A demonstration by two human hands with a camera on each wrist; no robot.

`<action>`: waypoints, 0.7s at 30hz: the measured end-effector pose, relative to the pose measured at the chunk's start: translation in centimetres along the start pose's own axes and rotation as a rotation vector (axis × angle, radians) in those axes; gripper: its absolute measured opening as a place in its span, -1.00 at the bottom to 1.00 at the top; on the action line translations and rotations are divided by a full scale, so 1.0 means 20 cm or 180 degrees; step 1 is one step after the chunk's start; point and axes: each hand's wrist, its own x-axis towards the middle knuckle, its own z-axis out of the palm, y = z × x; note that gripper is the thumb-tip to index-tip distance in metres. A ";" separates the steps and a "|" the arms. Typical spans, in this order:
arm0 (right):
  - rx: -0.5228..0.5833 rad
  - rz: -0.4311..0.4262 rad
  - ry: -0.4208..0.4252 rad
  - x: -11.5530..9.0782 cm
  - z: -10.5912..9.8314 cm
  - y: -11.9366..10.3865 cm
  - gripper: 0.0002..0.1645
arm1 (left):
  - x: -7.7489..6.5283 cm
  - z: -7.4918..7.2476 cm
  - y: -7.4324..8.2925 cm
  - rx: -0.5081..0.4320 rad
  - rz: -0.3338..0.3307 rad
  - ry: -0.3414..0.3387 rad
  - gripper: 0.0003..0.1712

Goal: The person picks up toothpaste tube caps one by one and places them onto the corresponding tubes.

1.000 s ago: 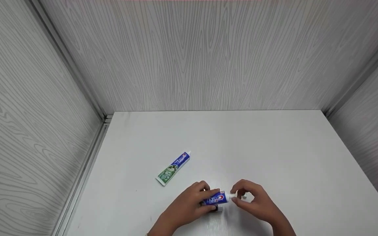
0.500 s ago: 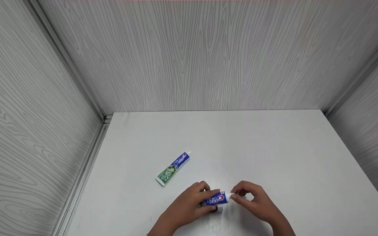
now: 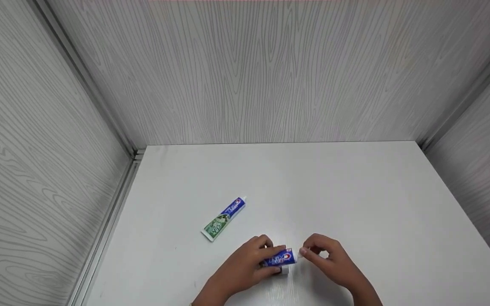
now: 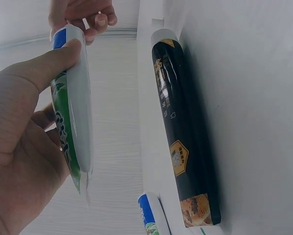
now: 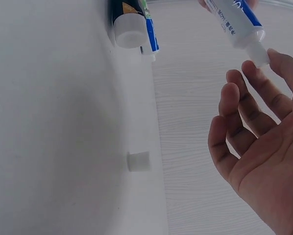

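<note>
My left hand (image 3: 245, 263) grips a blue, green and white toothpaste tube (image 3: 282, 257), thumb on one side, with the nozzle end pointing right. In the left wrist view the tube is clear of the table. My right hand (image 3: 332, 261) pinches the narrow white tip (image 5: 257, 53) of that tube between thumb and index finger; its other fingers are loosely bent. Under the left hand lies a black toothpaste tube (image 4: 178, 132) with a white cap (image 5: 131, 30), mostly hidden in the head view. A small white cap (image 5: 139, 161) lies loose on the table below the right hand.
Another blue and green toothpaste tube (image 3: 223, 219) lies slantwise on the white table (image 3: 334, 182), beyond the left hand. Pale wood-grain panels (image 3: 245, 72) close in the back and both sides.
The right hand's thumb and finger have shifted slightly around the tube's white tip, now covering more of it. The left hand and the held tube have stayed nearly still.
</note>
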 end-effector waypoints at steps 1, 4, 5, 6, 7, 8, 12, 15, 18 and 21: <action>-0.0022 -0.0010 0.0014 0.00 0.00 0.00 -0.89 | 0.00 0.00 0.00 0.0013 0.0012 0.0006 -0.42; -0.0099 -0.0107 0.0087 0.00 0.00 0.00 -0.94 | 0.00 0.00 -0.01 0.0049 0.0045 0.0033 -0.43; -0.0128 -0.0152 0.0117 0.00 0.00 0.00 -0.95 | 0.00 0.00 -0.01 0.0051 0.0052 0.0041 -0.43; -0.0158 -0.0216 0.0142 0.00 0.01 0.00 -0.91 | 0.00 0.00 -0.01 0.0053 0.0059 0.0045 -0.43; -0.0164 -0.0268 0.0158 -0.01 0.01 0.00 -0.85 | 0.00 0.00 -0.01 0.0049 0.0060 0.0046 -0.43; -0.0162 -0.0315 0.0166 -0.01 0.01 -0.01 -0.79 | 0.00 0.00 -0.01 0.0044 0.0058 0.0043 -0.43; -0.0121 -0.0548 0.0082 -0.01 0.00 -0.01 -0.63 | 0.00 0.00 -0.01 0.0024 0.0021 0.0019 -0.44; -0.0088 -0.0778 0.0022 -0.01 0.00 -0.01 -0.60 | 0.00 0.00 -0.01 0.0020 -0.0012 0.0006 -0.44; -0.0046 -0.0900 0.0006 -0.02 0.01 0.00 -0.60 | -0.01 0.00 -0.01 0.0029 0.0012 0.0026 -0.43; -0.0005 -0.0893 -0.0036 -0.01 0.01 0.00 -0.63 | -0.01 0.00 -0.01 0.0027 0.0058 0.0050 -0.43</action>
